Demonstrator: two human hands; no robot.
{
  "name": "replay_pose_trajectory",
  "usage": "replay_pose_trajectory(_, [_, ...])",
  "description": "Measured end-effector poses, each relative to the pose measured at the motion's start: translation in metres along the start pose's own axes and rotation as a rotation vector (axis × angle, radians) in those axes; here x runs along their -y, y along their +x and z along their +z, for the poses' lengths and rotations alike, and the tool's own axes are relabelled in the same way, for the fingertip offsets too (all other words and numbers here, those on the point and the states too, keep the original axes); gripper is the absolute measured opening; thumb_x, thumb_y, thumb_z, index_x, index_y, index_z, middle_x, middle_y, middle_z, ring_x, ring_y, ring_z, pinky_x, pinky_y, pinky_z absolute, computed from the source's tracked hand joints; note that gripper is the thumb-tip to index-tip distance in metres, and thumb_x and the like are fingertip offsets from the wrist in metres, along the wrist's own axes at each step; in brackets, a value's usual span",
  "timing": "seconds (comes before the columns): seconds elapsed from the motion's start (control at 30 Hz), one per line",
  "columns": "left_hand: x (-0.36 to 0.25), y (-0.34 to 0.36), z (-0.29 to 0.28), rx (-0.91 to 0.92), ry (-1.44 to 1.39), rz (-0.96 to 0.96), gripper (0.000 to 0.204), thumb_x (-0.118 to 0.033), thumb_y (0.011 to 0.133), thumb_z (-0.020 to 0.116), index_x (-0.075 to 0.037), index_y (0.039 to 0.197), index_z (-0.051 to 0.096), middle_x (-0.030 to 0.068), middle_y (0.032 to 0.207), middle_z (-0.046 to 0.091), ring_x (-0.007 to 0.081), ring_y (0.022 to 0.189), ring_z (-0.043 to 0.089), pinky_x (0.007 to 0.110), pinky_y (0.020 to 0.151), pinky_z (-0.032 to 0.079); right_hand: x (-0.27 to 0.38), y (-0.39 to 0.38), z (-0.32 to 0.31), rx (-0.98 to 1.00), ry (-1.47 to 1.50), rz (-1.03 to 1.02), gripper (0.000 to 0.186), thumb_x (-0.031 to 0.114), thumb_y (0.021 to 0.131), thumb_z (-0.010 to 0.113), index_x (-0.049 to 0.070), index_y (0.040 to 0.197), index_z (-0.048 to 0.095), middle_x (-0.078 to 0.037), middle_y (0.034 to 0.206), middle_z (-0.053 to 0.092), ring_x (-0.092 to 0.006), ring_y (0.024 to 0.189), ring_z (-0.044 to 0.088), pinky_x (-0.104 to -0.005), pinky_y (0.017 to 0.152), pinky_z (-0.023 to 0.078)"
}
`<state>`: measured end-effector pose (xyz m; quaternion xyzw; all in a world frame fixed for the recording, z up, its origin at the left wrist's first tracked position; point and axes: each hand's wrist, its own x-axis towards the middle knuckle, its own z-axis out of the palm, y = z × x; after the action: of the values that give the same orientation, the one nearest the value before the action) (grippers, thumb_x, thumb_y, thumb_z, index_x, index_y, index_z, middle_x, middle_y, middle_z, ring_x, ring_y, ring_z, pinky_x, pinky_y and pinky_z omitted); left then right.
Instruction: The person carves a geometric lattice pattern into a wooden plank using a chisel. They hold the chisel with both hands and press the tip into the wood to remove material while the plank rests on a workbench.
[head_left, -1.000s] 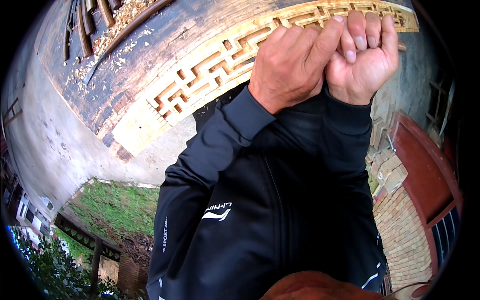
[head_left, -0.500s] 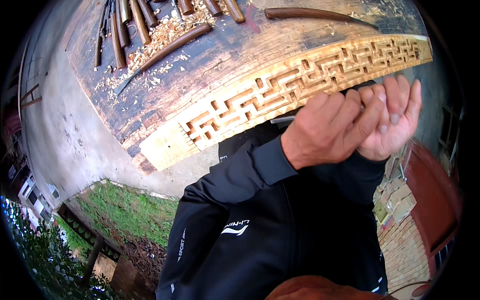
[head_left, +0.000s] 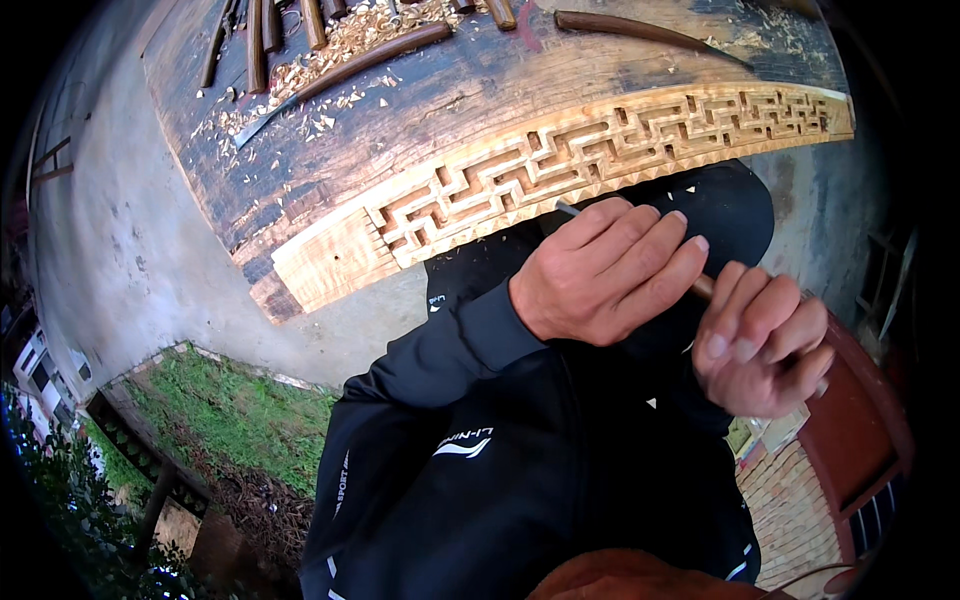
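A long pale wooden board (head_left: 560,165) carved with a maze-like lattice lies along the near edge of the workbench. Just below its near edge, both my hands are closed on a carving chisel (head_left: 703,287) with a brown wooden handle. My left hand (head_left: 612,268) wraps the front part, and a short bit of grey metal blade shows past its fingers, close to the board's edge. My right hand (head_left: 765,340) grips the rear of the handle, whose end shows beyond the fingers. Most of the tool is hidden by my hands, so the blade's shape cannot be made out.
On the worn workbench (head_left: 400,130) lie a long-handled chisel (head_left: 345,77), another dark-handled tool (head_left: 640,28) and several more handles at the far left. Curled wood shavings (head_left: 365,38) are heaped among them. Grass (head_left: 235,410) borders the concrete floor at left.
My hands have come apart, the right moving down and the left slightly left. The chisel handle now shows between them and its blade by the board. The view has shifted a little.
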<state>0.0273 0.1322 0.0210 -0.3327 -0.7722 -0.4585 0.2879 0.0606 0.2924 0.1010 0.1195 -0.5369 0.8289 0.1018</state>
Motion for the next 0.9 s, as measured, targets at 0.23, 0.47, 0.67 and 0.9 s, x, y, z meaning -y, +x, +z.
replay_pose_trajectory(0.23, [-0.006, -0.032, -0.042, 0.064, 0.127, 0.066, 0.035, -0.018, 0.092, 0.082, -0.009, 0.125, 0.078, 0.0113, 0.131, 0.077, 0.0266, 0.107, 0.073, 0.038, 0.086, 0.063, 0.002, -0.029, 0.013, 0.56, -0.383, -0.287, 0.068, 0.054, 0.119, 0.044, 0.001, 0.079, 0.053, -0.024, 0.099, 0.076, -0.0385, 0.086, 0.078, -0.05, 0.067, 0.067])
replay_pose_trajectory(0.47, [0.004, -0.055, -0.056, 0.082, 0.274, -0.03, 0.054, -0.018, 0.08, 0.097, -0.012, 0.131, 0.08, -0.0014, 0.091, 0.067, 0.0178, 0.075, 0.064, 0.033, 0.068, 0.048, -0.021, -0.05, 0.039, 0.423, -0.328, -0.402, 0.071, 0.058, 0.118, 0.044, 0.001, 0.076, 0.049, -0.025, 0.094, 0.076, -0.038, 0.081, 0.078, -0.0481, 0.06, 0.066])
replay_pose_trajectory(0.67, [0.018, -0.058, -0.048, 0.004, 0.335, -0.016, 0.039, -0.019, 0.088, 0.089, -0.011, 0.125, 0.08, -0.0003, 0.09, 0.067, 0.0163, 0.077, 0.066, 0.032, 0.075, 0.052, -0.033, -0.05, 0.044, 0.453, -0.393, -0.407, 0.067, 0.051, 0.115, 0.058, 0.002, 0.072, 0.048, -0.023, 0.094, 0.076, -0.0374, 0.08, 0.077, -0.0483, 0.062, 0.065])
replay_pose_trajectory(0.9, [0.02, -0.059, -0.048, 0.001, 0.328, -0.059, 0.041, -0.017, 0.081, 0.095, -0.013, 0.119, 0.083, 0.0009, 0.09, 0.07, 0.0216, 0.082, 0.068, 0.037, 0.078, 0.058, -0.037, -0.048, 0.04, 0.503, -0.413, -0.377, 0.065, 0.046, 0.114, 0.064, 0.002, 0.069, 0.048, -0.023, 0.096, 0.076, -0.038, 0.082, 0.078, -0.0503, 0.067, 0.066])
